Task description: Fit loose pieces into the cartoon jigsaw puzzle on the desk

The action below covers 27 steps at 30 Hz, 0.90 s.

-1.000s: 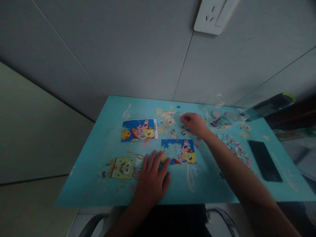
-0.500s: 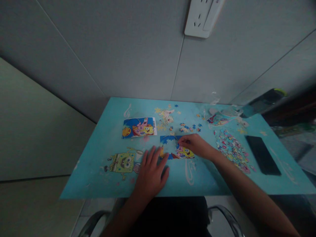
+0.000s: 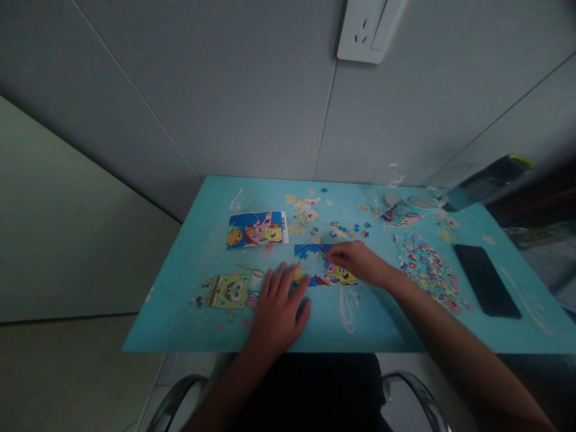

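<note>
A partly assembled cartoon jigsaw puzzle (image 3: 315, 265) lies in the middle of the turquoise table (image 3: 189, 258). My left hand (image 3: 279, 312) rests flat on the table with fingers spread, its fingertips at the puzzle's left edge. My right hand (image 3: 357, 263) lies over the puzzle's right half, fingers drawn together in a pinch on its surface; what they hold is too small to see. A printed reference picture (image 3: 257, 228) sits to the upper left. Loose blue pieces (image 3: 346, 230) lie just beyond the puzzle.
A heap of several loose pieces (image 3: 425, 267) lies right of my right arm, with a black phone (image 3: 486, 279) further right. A clear bag and small card (image 3: 400, 213) sit at the back right. A wall socket (image 3: 366, 30) hangs above. Chair arms show below the table.
My right hand came back from the loose pieces at the far side and settled on the puzzle. The left hand stayed flat in place. The camera shifted slightly.
</note>
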Tool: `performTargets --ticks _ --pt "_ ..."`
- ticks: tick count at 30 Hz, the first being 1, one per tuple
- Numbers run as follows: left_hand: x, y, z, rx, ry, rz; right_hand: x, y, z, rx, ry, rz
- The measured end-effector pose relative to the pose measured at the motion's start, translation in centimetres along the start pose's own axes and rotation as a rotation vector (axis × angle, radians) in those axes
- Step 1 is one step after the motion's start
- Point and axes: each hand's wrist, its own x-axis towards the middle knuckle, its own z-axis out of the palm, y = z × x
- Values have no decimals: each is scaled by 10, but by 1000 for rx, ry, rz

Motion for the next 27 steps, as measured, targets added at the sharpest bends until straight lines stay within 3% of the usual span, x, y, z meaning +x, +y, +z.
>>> performTargets --ticks 10,27 --pt "0 0 -2 -1 2 3 0 -1 2 -114 24 -43" --pt "0 0 0 -10 -17 -6 -22 13 1 33 213 74"
